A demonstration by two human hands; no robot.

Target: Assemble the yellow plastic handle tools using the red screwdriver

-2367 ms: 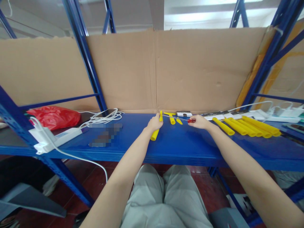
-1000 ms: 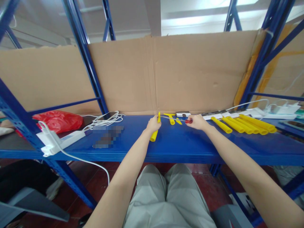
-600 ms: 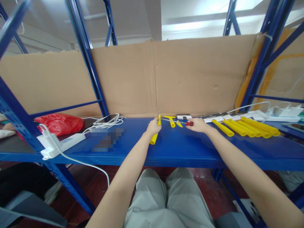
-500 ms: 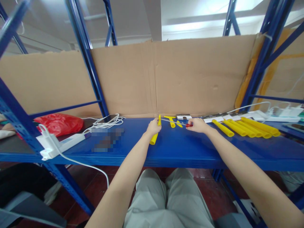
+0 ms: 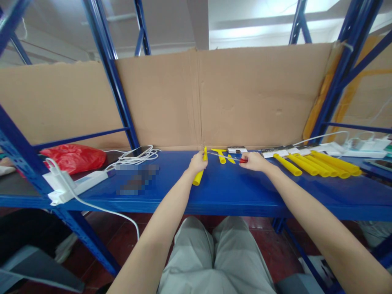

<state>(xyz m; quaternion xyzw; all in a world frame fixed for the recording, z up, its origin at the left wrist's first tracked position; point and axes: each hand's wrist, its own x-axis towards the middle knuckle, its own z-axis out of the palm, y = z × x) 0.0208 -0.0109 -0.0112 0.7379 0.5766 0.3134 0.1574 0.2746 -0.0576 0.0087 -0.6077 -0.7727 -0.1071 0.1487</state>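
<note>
One screwdriver (image 5: 243,161), the landmark for this list: red handle, thin metal shaft slanting across the middle of the blue bench (image 5: 171,183).

Right hand (image 5: 255,161): grips the screwdriver by its red handle, fingers bent around it.

Left hand (image 5: 198,162): clenched around the yellow tool, at the tip end of the screwdriver.

Yellow tool (image 5: 197,178), one: to the left of the screwdriver, inside the left hand and well apart from the right; round end pointing toward the person, upper end showing above the fingers. Whether the shaft tip touches it or enters it cannot be told.

Spare tool (image 5: 222,159), one, T-shaped, yellow: lies between the two hands, crossed in view by the screwdriver's shaft.

Sliver (image 5: 231,159), one, small, yellow: just right of the spare tool, near the screwdriver's handle.

Box (image 5: 237,150), one, black and white: beyond the screwdriver.

Yellow tubes (image 5: 288,165), several, in a row: right of the screwdriver, beyond the right wrist.

Cable (image 5: 137,156), white, coiled; power strip (image 5: 90,182), white; red bag (image 5: 75,158): all well left of the screwdriver.

Cardboard (image 5: 260,94): upright, behind the screwdriver.
</note>
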